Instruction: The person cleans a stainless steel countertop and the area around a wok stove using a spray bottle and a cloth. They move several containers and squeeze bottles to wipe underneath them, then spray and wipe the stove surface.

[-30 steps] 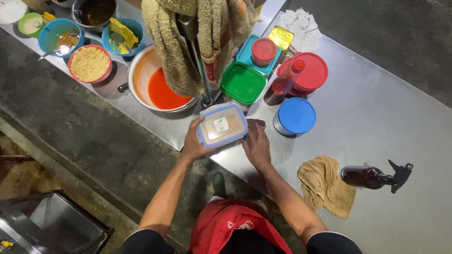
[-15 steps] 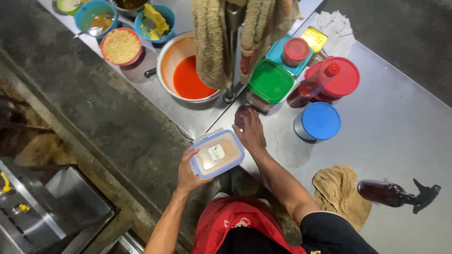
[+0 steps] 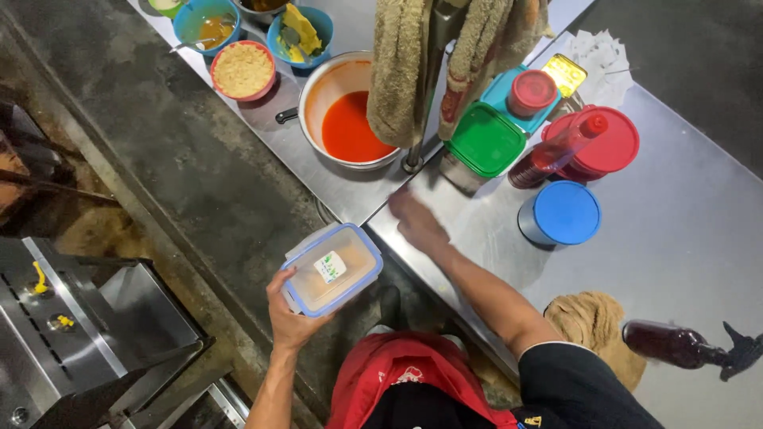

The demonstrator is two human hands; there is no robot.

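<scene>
Clear plastic with a blue-rimmed lid, the container (image 3: 331, 268) has come off the steel table (image 3: 675, 206) since a second ago and now hangs over the dark floor, well clear of the table edge. The left hand (image 3: 290, 318) grips it from below, fingers wrapped round its near end. The right hand (image 3: 415, 222), which rested beside the container earlier, now lies blurred over the table near the edge, fingers loosely spread and holding nothing that I can see. The green-lidded box (image 3: 485, 141) and the blue-lidded tub (image 3: 563, 213) stand beyond it, untouched.
</scene>
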